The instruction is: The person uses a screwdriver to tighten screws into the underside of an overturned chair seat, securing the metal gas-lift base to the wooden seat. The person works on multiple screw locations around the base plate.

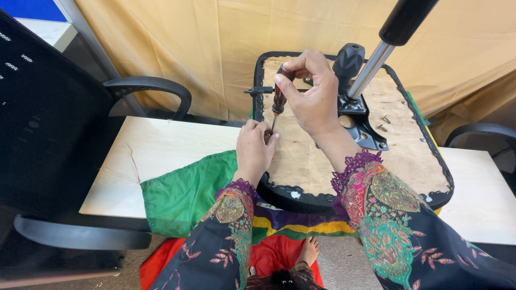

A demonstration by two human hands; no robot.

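Lying far left: black mesh chair back (48, 107) with curved black armrest (153, 88), propped against pale wooden table (161, 150).

Spread over near table edge: green cloth (183, 193), with purple and yellow bands below and red cloth (274, 255) on floor beneath.

Placed upside down at table centre: chair seat (408, 156), bare plywood underside facing up, black fabric stapled round rim.

Left hand (253, 150): rested on left part of plywood, fingertips pressed together, pinching lower shaft of screwdriver (279, 99) where tip met wood.

Screwdriver: stood near upright over left edge of seat, dark red-and-black handle uppermost.

Right hand (312, 94): closed round handle top, thumb and fingers clamped on it, above and just right of left hand.

Fixed right of hands: black metal seat mechanism (360, 118) with black knob (348, 60); chrome gas cylinder (371, 67) rose from it toward far right.

Scattered right of mechanism on plywood: small loose screws (384, 123).

Seen far right: second black armrest (481, 131).

Both sleeves dark, embroidered, purple lace at cuffs.
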